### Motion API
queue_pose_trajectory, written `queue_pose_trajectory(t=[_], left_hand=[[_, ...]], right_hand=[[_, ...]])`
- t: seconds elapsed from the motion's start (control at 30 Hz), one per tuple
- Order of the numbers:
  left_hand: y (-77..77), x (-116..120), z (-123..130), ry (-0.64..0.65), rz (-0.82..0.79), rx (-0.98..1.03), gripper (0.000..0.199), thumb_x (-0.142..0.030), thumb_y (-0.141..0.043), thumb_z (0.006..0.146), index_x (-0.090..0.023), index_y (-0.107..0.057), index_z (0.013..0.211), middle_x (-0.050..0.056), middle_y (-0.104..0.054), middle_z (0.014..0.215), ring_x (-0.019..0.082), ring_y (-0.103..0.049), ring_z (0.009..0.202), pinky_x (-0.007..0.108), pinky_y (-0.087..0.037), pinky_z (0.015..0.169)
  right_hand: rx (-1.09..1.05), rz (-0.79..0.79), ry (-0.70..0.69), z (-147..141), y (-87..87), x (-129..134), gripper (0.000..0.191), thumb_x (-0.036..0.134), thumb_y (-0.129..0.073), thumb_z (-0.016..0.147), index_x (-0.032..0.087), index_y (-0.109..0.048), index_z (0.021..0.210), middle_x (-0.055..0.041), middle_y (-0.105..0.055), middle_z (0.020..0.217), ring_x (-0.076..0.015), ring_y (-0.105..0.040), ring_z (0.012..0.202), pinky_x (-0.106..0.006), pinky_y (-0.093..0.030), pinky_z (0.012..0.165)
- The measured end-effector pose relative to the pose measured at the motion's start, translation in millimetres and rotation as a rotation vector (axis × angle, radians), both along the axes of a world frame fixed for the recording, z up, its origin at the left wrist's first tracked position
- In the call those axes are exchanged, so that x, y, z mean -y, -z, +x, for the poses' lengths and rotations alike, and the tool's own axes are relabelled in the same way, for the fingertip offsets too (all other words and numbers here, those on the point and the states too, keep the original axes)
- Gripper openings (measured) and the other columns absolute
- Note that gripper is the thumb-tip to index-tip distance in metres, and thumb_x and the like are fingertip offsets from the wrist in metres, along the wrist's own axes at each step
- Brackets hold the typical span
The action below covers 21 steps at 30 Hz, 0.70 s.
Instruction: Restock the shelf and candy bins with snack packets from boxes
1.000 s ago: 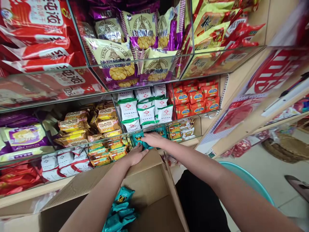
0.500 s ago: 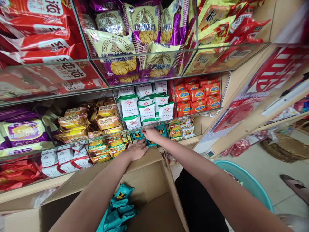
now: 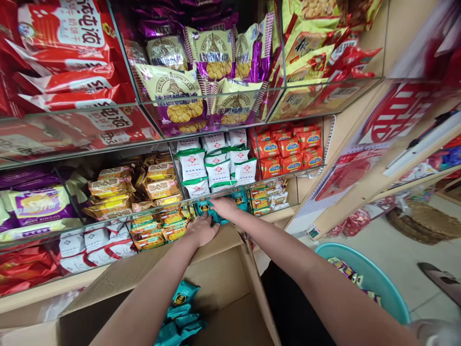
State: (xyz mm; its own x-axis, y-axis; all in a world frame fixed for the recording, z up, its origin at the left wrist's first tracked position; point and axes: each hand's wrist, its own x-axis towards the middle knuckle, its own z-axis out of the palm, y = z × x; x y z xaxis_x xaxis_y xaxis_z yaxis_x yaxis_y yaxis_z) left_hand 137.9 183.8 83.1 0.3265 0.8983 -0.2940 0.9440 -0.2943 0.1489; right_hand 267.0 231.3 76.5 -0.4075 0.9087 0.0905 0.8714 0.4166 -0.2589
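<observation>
Teal snack packets [image 3: 204, 205] fill a lower compartment of the shelf, behind a clear front panel. My right hand [image 3: 225, 207] reaches in among them; its fingers point down and are mostly hidden, so I cannot see whether it grips a packet. Just left of it and nearer me, my left hand [image 3: 203, 230] lies palm down with fingers stretched toward the same packets, by the far edge of a cardboard box [image 3: 223, 281]. More teal packets [image 3: 183, 294] lie loose in the open box, partly covered by my left forearm.
White-and-green packets [image 3: 218, 170] stand above my hands, with orange packets [image 3: 290, 144] to their right. Yellow-orange packets [image 3: 158, 221] sit left of the teal ones. Glass dividers [image 3: 176, 168] separate compartments. A teal basin [image 3: 391, 288] with packets stands on the floor at right.
My right hand has turned and reaches slightly deeper among the teal packets. My left hand has shifted slightly left and down. The view has tilted a little.
</observation>
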Motion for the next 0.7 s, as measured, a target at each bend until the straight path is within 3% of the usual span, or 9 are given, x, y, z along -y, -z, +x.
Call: queue_pose_trajectory(t=[0.13,0.23,0.33,0.4,0.47,0.53,0.6,0.67,0.7], left_hand=[[-8.9,-3.0,1.1,0.012,0.042,0.055,0.049,-0.046,-0.033,0.078,-0.017,-0.055,0.111,0.011,-0.044,0.130,0.027,-0.039,0.118,0.041,-0.033,0.095],[-34.5,11.2,-4.3,0.035,0.109,0.126,0.044,-0.036,-0.034,0.080,-0.018,-0.051,0.116,0.007,-0.049,0.126,0.019,-0.042,0.117,0.032,-0.032,0.098],[-57.6,59.9,-28.4,0.075,0.286,0.315,0.042,-0.033,-0.030,0.083,-0.019,-0.048,0.118,0.005,-0.053,0.121,0.016,-0.046,0.111,0.029,-0.034,0.097],[-55.5,105.4,-54.2,0.125,0.400,0.424,0.038,-0.033,-0.031,0.083,-0.025,-0.054,0.111,0.005,-0.060,0.108,0.019,-0.052,0.102,0.033,-0.039,0.092],[-34.9,147.8,-80.6,0.191,0.360,0.422,0.034,-0.032,-0.034,0.081,-0.028,-0.061,0.101,0.005,-0.065,0.094,0.021,-0.056,0.094,0.035,-0.043,0.087],[-1.0,177.7,-102.1,0.187,0.200,0.314,0.036,-0.032,-0.033,0.082,-0.029,-0.057,0.109,0.005,-0.061,0.108,0.021,-0.051,0.105,0.035,-0.039,0.093],[36.9,193.6,-117.4,0.015,0.118,0.145,0.048,-0.038,-0.034,0.081,-0.023,-0.041,0.126,0.007,-0.042,0.132,0.025,-0.034,0.123,0.040,-0.032,0.099],[68.6,200.5,-128.7,-0.207,0.025,-0.051,0.055,-0.043,-0.032,0.080,-0.019,-0.035,0.130,0.010,-0.030,0.139,0.030,-0.019,0.129,0.049,-0.027,0.098],[79.7,202.6,-133.2,-0.251,-0.038,-0.104,0.056,-0.045,-0.031,0.080,-0.020,-0.036,0.129,0.010,-0.028,0.140,0.032,-0.016,0.129,0.052,-0.028,0.096]], right_hand=[[-0.047,0.010,-0.002,4.3,-5.5,8.2,0.028,0.027,-0.047,0.082,0.020,-0.052,0.108,-0.0081,-0.061,0.102,-0.0215,-0.058,0.092,-0.031,-0.043,0.075],[-0.210,0.030,0.025,22.7,-6.3,28.8,0.028,0.026,-0.046,0.082,0.017,-0.052,0.107,-0.0074,-0.061,0.100,-0.0161,-0.058,0.089,-0.026,-0.043,0.076],[-0.626,0.016,0.108,54.4,2.1,64.9,0.023,0.029,-0.046,0.081,0.016,-0.058,0.095,-0.0050,-0.063,0.089,-0.0126,-0.058,0.080,-0.023,-0.044,0.072],[-0.836,0.002,0.206,75.1,11.1,96.3,0.024,0.036,-0.046,0.079,0.016,-0.059,0.084,-0.0030,-0.062,0.079,-0.0133,-0.057,0.073,-0.025,-0.044,0.067],[-0.985,-0.080,0.342,88.0,19.5,129.5,0.029,0.043,-0.047,0.077,0.016,-0.057,0.075,-0.0007,-0.059,0.066,-0.0135,-0.055,0.062,-0.025,-0.044,0.059],[-1.106,-0.192,0.416,89.6,25.1,159.6,0.033,0.048,-0.047,0.076,0.017,-0.055,0.072,0.0007,-0.055,0.059,-0.0129,-0.052,0.055,-0.024,-0.043,0.052],[-1.166,-0.258,0.415,81.5,28.0,182.7,0.034,0.050,-0.047,0.076,0.017,-0.054,0.072,0.0005,-0.054,0.060,-0.0126,-0.051,0.055,-0.024,-0.043,0.052],[-1.156,-0.247,0.433,69.0,30.2,197.4,0.033,0.050,-0.046,0.077,0.018,-0.053,0.075,0.0007,-0.053,0.061,-0.0127,-0.051,0.056,-0.024,-0.043,0.052],[-1.126,-0.222,0.466,63.0,31.7,202.2,0.032,0.049,-0.045,0.078,0.018,-0.053,0.076,0.0009,-0.053,0.061,-0.0129,-0.050,0.056,-0.024,-0.042,0.052]])
